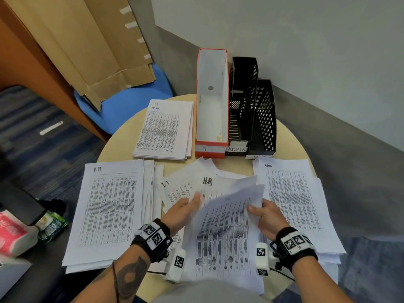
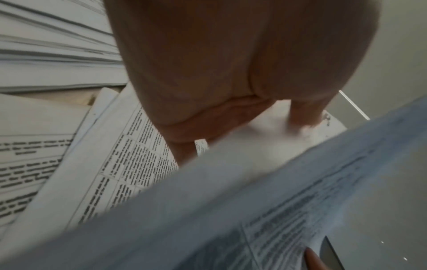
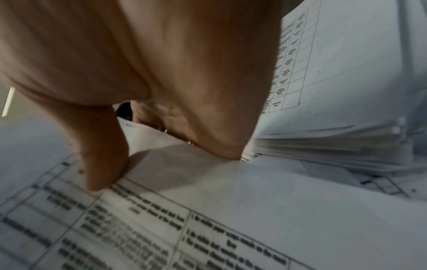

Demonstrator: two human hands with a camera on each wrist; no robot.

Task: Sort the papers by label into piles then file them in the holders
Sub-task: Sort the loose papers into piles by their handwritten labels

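Note:
On a round table (image 1: 236, 166) lie an IT pile (image 1: 162, 130) at the back left, an H.R pile (image 1: 109, 208) on the left and an Admin pile (image 1: 293, 200) on the right. Between them is a loose middle heap whose top sheets read IT (image 1: 172, 189) and H.R (image 1: 207, 182). My right hand (image 1: 262, 215) pinches a printed sheet (image 1: 225, 232) lifted off this heap, its thumb (image 3: 101, 164) on top. My left hand (image 1: 185, 207) rests flat on the heap, its fingers hidden behind the raised sheet. Behind stand a red-and-white IT holder (image 1: 211, 101), a black ADMIN holder (image 1: 242, 101) and another black holder (image 1: 265, 119).
A blue chair (image 1: 122, 101) with flattened cardboard (image 1: 87, 40) leaning on it stands behind the table at left. A small bottle (image 1: 51, 226) and a red packet (image 1: 11, 232) lie on a dark surface to my left. A grey wall runs behind the holders.

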